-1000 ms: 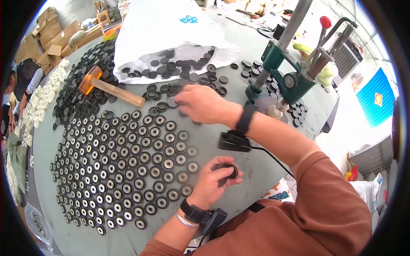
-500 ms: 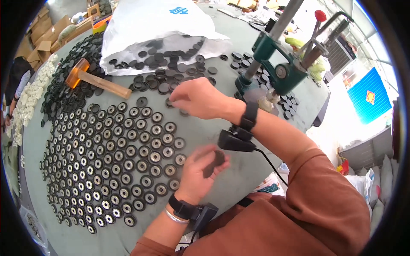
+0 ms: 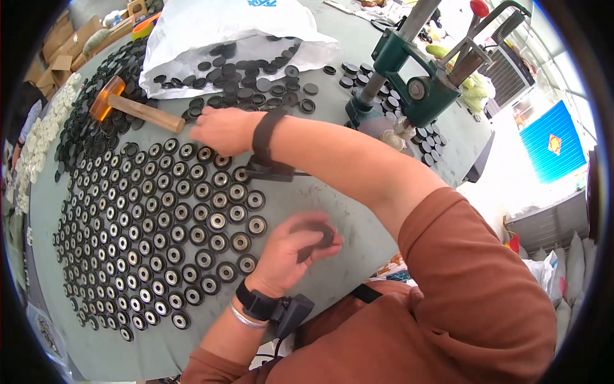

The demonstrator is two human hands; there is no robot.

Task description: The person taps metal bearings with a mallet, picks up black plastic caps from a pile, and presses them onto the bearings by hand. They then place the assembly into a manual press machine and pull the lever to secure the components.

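My left hand (image 3: 288, 253) is near the front of the table, its fingers closed around black round caps (image 3: 320, 235); motion blur hides how many. Farther off, my right hand (image 3: 222, 131) reaches left across the table, palm down, beside the end of the mallet handle (image 3: 150, 114). Its fingers look bent and pressed together, and whatever they may hold is hidden beneath them. Just below that hand begin the rows of black wheels with metal bearings in their centres (image 3: 217, 221). Loose black caps (image 3: 246, 96) lie just beyond it.
A white sack (image 3: 224, 25) spills black caps onto the grey-green table (image 3: 339, 281). A green hand press (image 3: 416, 89) stands at the right, with more caps (image 3: 427, 144) by its base. A heap of black caps (image 3: 96, 89) lies at the far left beside white pieces (image 3: 38, 147).
My right hand has moved left, from the open table by the caps to beside the mallet handle. My left hand keeps hold of the caps and has shifted only slightly. The view has shifted a little.
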